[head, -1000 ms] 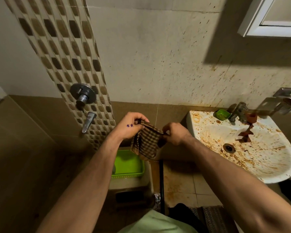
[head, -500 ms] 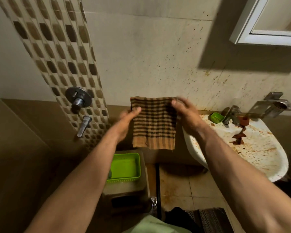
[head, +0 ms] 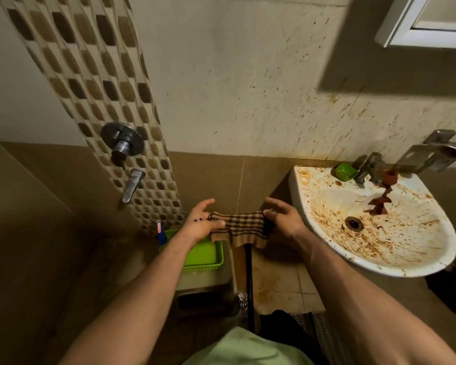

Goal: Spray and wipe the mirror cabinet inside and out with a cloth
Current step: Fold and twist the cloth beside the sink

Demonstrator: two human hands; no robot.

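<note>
A brown checked cloth (head: 238,227) hangs folded between my two hands in front of the lower wall. My left hand (head: 202,222) pinches its left edge with thumb and fingers. My right hand (head: 282,217) pinches its right edge, the other fingers spread. The white frame of the mirror cabinet (head: 419,30) shows at the top right, high above the sink. No spray bottle is clearly in view.
A stained white sink (head: 411,259) with a tap (head: 369,167) and a green soap dish (head: 345,172) is at the right. A green tray (head: 206,255) sits on a stool below my left hand. A shower valve (head: 123,142) and lever are on the tiled strip.
The cloth was bunched, then held up spread flat against the wall; now it is lowered and folded over between both hands. The view has tilted down slightly.
</note>
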